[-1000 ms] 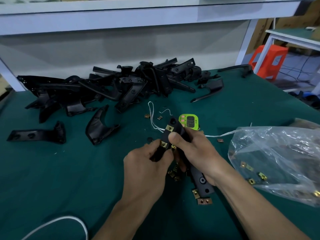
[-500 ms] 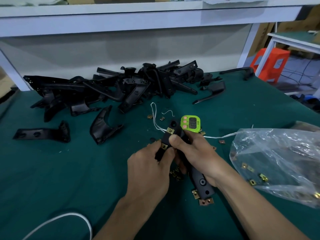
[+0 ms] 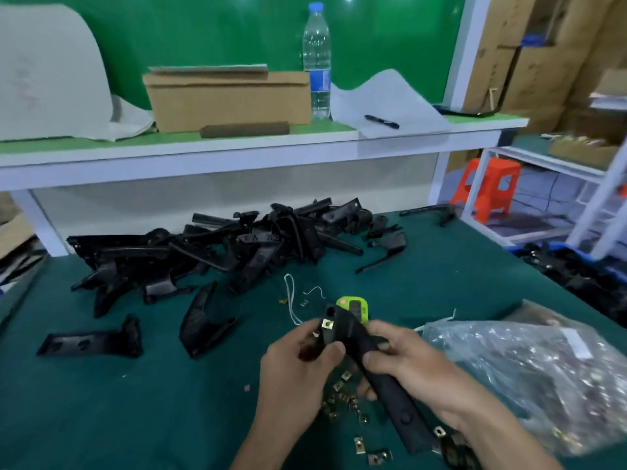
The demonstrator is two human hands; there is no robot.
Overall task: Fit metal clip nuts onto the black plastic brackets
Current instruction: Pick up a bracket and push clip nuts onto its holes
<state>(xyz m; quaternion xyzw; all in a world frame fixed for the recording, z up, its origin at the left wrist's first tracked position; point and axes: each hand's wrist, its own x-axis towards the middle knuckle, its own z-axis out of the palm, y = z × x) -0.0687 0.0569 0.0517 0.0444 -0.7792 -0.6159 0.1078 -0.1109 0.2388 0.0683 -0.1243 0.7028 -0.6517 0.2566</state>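
Brackets [image 3: 258,245] heap in the upper left on the counter [image 3: 101,418]. At lower centre my left grip [image 3: 298,364] pinches one bracket [image 3: 386,391] near its fitted nut [image 3: 326,324]; my right grip [image 3: 407,364] clasps its middle. A bag [image 3: 526,378] lies lower right.

- The bracket [image 3: 395,401] was black plastic, matt and faintly grained.
- The nut [image 3: 326,324] on it was yellowish metal with a dull shine.
- Loose nuts [image 3: 342,400] near the desk's front edge were the same metal.
- The desk [image 3: 135,412] wore dark green cloth, matt.
- The bag [image 3: 529,378] at the right edge was clear plastic film, creased and glossy.
- The pile [image 3: 210,252] by the back edge was black plastic, slightly shiny.
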